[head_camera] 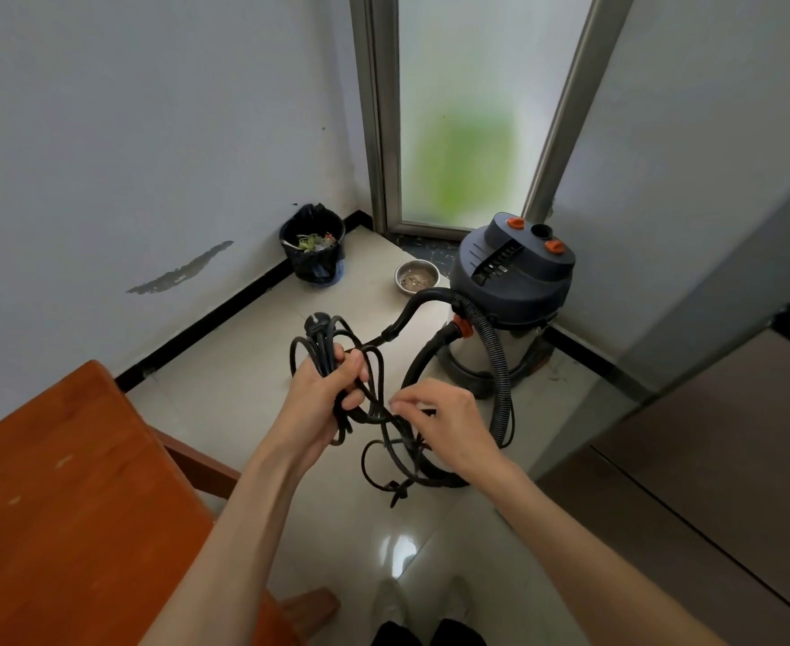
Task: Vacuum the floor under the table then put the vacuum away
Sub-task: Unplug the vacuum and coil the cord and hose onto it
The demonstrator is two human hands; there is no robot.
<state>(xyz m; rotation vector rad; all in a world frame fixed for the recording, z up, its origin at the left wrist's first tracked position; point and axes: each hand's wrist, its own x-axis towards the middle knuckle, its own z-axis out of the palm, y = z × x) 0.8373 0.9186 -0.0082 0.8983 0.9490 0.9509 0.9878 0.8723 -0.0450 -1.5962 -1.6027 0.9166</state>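
Your left hand (320,389) grips the bundled black power cord (332,347), your right hand (449,424) pinches a hanging loop with narrow fingers (400,405), and the vacuum (509,296) stands in the corner on the floor (243,366).

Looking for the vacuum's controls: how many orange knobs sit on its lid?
2: one orange knob near the lid's back edge, another toward its right side. Others might be hidden behind the vacuum.
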